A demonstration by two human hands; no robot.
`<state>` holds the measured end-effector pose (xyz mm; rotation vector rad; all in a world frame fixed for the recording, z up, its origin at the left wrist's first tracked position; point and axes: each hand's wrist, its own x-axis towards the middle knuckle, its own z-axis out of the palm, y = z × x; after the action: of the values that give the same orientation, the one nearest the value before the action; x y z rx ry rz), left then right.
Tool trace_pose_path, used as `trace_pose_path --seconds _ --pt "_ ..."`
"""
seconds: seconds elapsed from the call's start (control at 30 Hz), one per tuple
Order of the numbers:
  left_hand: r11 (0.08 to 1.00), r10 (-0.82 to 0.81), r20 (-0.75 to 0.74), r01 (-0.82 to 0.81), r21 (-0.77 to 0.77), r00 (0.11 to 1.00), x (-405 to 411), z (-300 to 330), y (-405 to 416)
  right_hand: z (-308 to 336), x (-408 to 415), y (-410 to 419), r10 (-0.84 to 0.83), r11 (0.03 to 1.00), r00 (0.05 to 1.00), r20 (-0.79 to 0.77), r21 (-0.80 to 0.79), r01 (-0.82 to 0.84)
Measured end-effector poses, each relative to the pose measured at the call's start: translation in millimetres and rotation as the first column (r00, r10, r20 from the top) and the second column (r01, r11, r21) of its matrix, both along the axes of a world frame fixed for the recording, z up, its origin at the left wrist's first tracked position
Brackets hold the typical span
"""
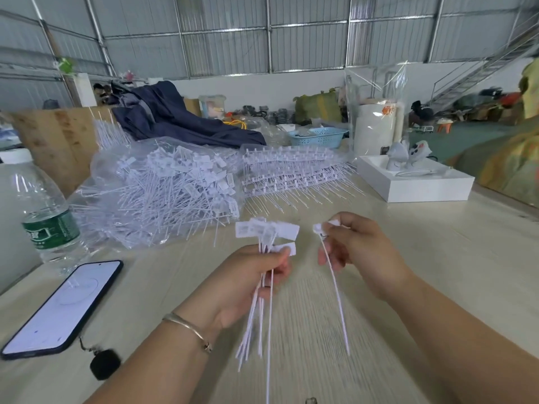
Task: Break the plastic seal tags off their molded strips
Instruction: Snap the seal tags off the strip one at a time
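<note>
My left hand (248, 284) grips a bundle of white seal tags (267, 233), flat heads up and long tails hanging toward me. My right hand (358, 249) pinches a single white seal tag (335, 293) by its head, its thin tail trailing down over the table. The two hands sit a short way apart above the pale wooden table (437, 258). Behind them lies a heap of loose separated tags (175, 188) on clear plastic. To its right is a stack of molded strips (291, 170) with tags still joined in rows.
A water bottle (43, 217) stands at the left. A phone (64, 307) lies screen up near a small black clip microphone (105, 363). A white box (414, 179) sits at the right back, a blue basket (318, 137) and dark cloth (180, 118) farther behind.
</note>
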<state>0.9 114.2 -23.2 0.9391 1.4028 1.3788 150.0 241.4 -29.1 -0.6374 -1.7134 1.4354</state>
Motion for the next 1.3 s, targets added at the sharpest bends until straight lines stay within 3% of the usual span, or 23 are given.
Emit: trace_pose_path --seconds 0.13,0.2,0.27,0.33,0.4,0.47,0.6,0.73,0.9,1.0,1.07,1.17,1.3 --pt "0.995 0.07 0.209 -0.084 0.057 0.975 6 -4 1 4 1 -12 0.107 0.963 0.982 -0.156 -0.231 -0.142" --pt "0.994 0.029 0.174 -0.047 0.098 0.984 10 -6 1 2 -1 -19 0.161 0.948 0.967 -0.196 -0.243 -0.207" --pt "0.992 0.059 0.026 -0.061 0.113 0.998 16 -8 1 -5 -6 -25 0.146 0.973 0.974 -0.175 -0.155 -0.173" --pt "0.982 0.151 -0.111 -0.137 0.128 0.982 17 -10 4 -10 -12 -28 0.061 0.998 0.994 -0.093 0.032 -0.058" --pt "0.971 0.196 -0.111 -0.177 0.162 0.974 16 -9 5 -12 -17 -33 0.048 0.993 0.998 -0.032 0.107 -0.044" --pt "0.949 0.204 0.006 -0.199 0.244 0.979 14 -6 6 -15 -19 -36 0.201 0.979 0.978 0.056 -0.025 -0.2" --pt "0.896 0.198 0.308 -0.299 0.328 0.931 13 -6 7 -20 -18 -47 0.607 0.792 0.768 0.204 -0.241 -0.561" --pt "0.864 0.184 0.407 -0.345 0.367 0.895 12 -13 5 -17 -18 -53 0.632 0.774 0.72 0.287 -0.19 -0.604" --pt "0.908 0.252 0.051 -0.254 0.332 0.966 16 -28 -1 -16 -18 -59 0.504 0.864 0.8 0.324 -0.203 -0.462" --pt "0.933 0.243 -0.156 -0.186 0.309 0.957 22 -32 -2 -18 -22 -59 0.44 0.898 0.847 0.299 -0.135 -0.419" --pt "0.925 0.27 -0.175 -0.205 0.319 0.947 23 -34 -1 -18 -25 -60 0.415 0.91 0.874 0.254 -0.103 -0.402" --pt "0.927 0.269 -0.074 -0.237 0.289 0.96 23 -34 -1 -19 -29 -63 0.396 0.916 0.882 0.255 -0.043 -0.398" --pt "0.963 0.185 -0.044 -0.172 0.208 0.982 19 -31 -2 -23 -28 -62 0.372 0.907 0.863 0.342 0.064 -0.417"
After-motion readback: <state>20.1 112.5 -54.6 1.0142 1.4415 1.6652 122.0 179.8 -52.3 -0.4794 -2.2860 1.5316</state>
